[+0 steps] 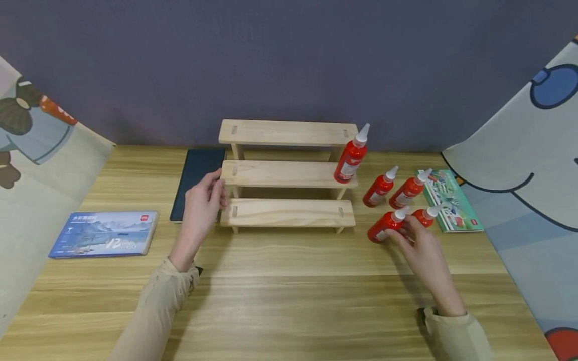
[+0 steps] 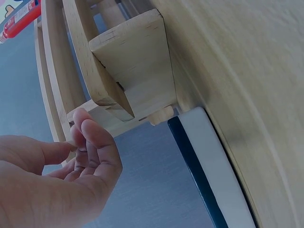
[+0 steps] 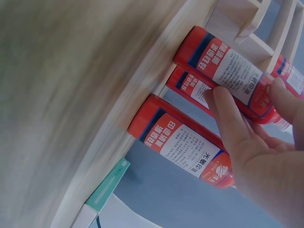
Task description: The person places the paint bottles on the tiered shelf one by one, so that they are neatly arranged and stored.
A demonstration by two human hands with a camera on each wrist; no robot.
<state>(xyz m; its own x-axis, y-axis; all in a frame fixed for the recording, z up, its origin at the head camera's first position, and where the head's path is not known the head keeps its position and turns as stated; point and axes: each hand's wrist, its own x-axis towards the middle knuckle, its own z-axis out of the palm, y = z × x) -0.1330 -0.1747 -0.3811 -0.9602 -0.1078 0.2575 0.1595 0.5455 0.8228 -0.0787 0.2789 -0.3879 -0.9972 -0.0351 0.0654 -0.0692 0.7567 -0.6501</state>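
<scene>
A three-step light wooden shelf (image 1: 289, 213) stands in the middle of the table. My left hand (image 1: 201, 200) is at its left end, thumb and curled fingers pinching the end of the middle step; in the left wrist view the left hand (image 2: 90, 166) partly hides that spot. To the right of the shelf, my right hand (image 1: 420, 245) grips a red squeeze bottle (image 1: 380, 228) with a white pointed cap. In the right wrist view thumb and fingers lie either side of the red squeeze bottle (image 3: 228, 71), which stays upright. Another red bottle (image 1: 349, 163) stands on the middle step's right end.
More red bottles (image 1: 378, 190) stand on the table close around my right hand. A green illustrated box (image 1: 453, 200) lies at the right. At left are a blue landscape-printed box (image 1: 106, 234) and a dark flat book (image 1: 196, 175) beside the shelf. A dark wall (image 1: 289, 60) rises behind.
</scene>
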